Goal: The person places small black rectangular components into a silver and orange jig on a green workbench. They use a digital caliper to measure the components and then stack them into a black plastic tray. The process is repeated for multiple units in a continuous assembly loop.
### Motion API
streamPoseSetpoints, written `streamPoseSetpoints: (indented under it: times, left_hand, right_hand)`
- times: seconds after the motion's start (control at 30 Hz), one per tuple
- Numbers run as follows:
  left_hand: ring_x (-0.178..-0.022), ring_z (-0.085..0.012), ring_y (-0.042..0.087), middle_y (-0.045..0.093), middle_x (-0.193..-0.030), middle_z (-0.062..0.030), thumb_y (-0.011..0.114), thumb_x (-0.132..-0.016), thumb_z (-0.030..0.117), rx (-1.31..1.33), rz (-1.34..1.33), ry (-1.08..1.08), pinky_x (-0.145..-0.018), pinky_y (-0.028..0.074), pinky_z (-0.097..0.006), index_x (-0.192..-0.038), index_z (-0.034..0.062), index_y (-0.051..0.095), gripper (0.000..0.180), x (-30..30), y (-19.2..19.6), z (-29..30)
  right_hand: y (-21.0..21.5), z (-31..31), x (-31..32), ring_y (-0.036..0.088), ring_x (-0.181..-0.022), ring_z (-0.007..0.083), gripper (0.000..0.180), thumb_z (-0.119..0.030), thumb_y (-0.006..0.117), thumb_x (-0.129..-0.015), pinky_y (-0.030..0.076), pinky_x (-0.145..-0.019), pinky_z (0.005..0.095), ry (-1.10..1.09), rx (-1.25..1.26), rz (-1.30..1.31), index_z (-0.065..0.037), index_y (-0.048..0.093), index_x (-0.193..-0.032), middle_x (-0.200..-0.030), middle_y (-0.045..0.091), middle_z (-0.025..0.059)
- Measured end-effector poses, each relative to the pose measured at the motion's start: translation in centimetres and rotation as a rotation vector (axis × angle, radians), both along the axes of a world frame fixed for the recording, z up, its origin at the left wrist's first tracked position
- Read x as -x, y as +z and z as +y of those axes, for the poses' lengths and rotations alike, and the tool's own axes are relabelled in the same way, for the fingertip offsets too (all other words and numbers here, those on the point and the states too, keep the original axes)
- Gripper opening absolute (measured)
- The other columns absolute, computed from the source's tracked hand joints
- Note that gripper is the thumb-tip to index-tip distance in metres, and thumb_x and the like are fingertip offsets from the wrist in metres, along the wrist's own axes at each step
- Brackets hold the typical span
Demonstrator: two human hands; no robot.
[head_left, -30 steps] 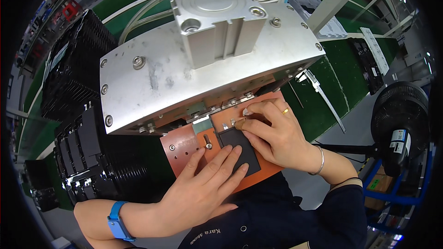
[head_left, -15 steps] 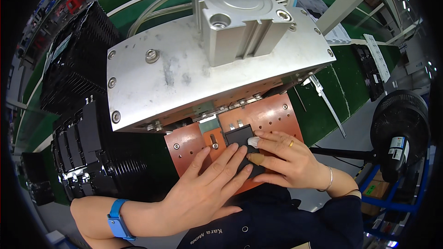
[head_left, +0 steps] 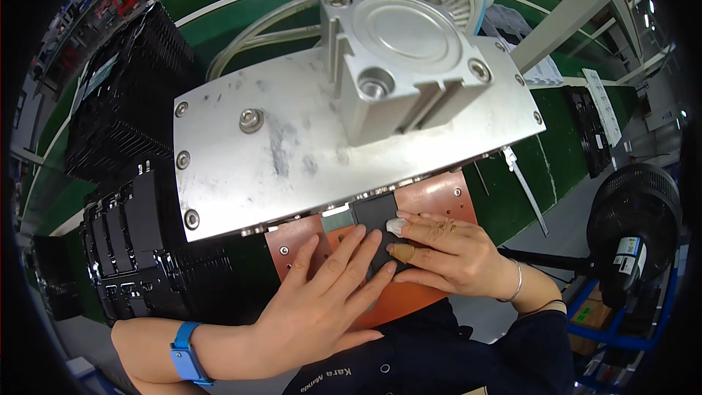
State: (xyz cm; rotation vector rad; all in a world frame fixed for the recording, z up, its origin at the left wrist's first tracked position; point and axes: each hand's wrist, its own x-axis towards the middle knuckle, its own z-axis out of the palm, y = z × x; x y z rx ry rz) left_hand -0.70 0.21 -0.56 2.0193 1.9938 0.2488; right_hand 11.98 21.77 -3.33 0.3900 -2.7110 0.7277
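A dark grey flat rectangular part (head_left: 374, 213) lies on the orange-brown fixture plate (head_left: 431, 196). Its far end reaches the front edge of the silver metal press block (head_left: 292, 168) and its tip is hidden there. My left hand (head_left: 322, 296) lies over the part's left and near side, fingers stretched and spread, thumb apart. From the right, my right hand (head_left: 457, 257) grips the part's right edge. Two of its fingertips are wrapped, one in a white cover (head_left: 395, 227), the other in a tan one (head_left: 400, 252). Both hands hide much of the part's near half.
A silver pneumatic cylinder (head_left: 409, 51) rises from the block. Stacked black finned parts (head_left: 124, 95) and a black ribbed housing (head_left: 139, 249) stand at left. A caliper (head_left: 525, 190) lies on the green table at right, with a black fan (head_left: 632, 212) beyond it.
The grey part has slid away from me, and the two metal tabs at its far end have gone out of sight beneath the block. Both hands stay on it; the view has shifted slightly.
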Motion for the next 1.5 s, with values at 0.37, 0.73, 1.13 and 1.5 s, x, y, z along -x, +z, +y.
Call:
streamPoseSetpoints:
  times: [0.37,0.73,1.13,1.5]
  left_hand:
    - [-0.142,-0.0339,0.03,0.036,-0.15,-0.0197,0.054,-0.087,0.064,0.026,0.056,-0.01,-0.112,0.023,-0.055,-0.141,0.0163,0.047,0.072,-0.08,-0.07,-0.13]
    - [-0.143,-0.0303,0.028,0.037,-0.151,-0.0146,0.051,-0.085,0.067,0.072,0.095,0.016,-0.114,0.02,-0.056,-0.142,0.0222,0.048,0.073,-0.53,-0.06,-0.12]
    - [-0.143,-0.0318,0.028,0.035,-0.152,-0.0154,0.055,-0.084,0.065,0.084,0.031,0.024,-0.109,0.032,-0.053,-0.142,0.0216,0.048,0.072,-0.32,0.24,0.02]
    - [-0.143,-0.0323,0.028,0.035,-0.152,-0.0158,0.056,-0.084,0.064,0.076,0.013,0.019,-0.11,0.03,-0.054,-0.141,0.0213,0.049,0.071,-0.22,0.04,0.01]
  right_hand:
    - [0.29,0.12,-0.07,0.065,-0.109,0.032,0.036,-0.023,0.08,-0.075,0.055,-0.093,0.0385,0.027,-0.006,-0.046,0.0,0.071,-0.101,-0.118,0.064,0.0174]
    - [0.65,-0.06,-0.02,0.067,-0.105,0.0284,0.034,-0.025,0.079,-0.076,0.058,-0.09,0.0369,0.012,-0.032,-0.058,-0.002,0.072,-0.101,-0.111,0.066,0.0154]
    - [0.68,0.09,0.23,0.069,-0.099,0.0276,0.034,-0.024,0.079,-0.075,0.058,-0.088,0.0373,0.019,-0.021,-0.052,-0.001,0.072,-0.099,-0.107,0.067,0.016]
    - [0.8,-0.01,0.23,0.069,-0.098,0.0271,0.035,-0.024,0.08,-0.075,0.058,-0.088,0.037,0.007,-0.022,-0.046,-0.001,0.072,-0.099,-0.107,0.067,0.0153]
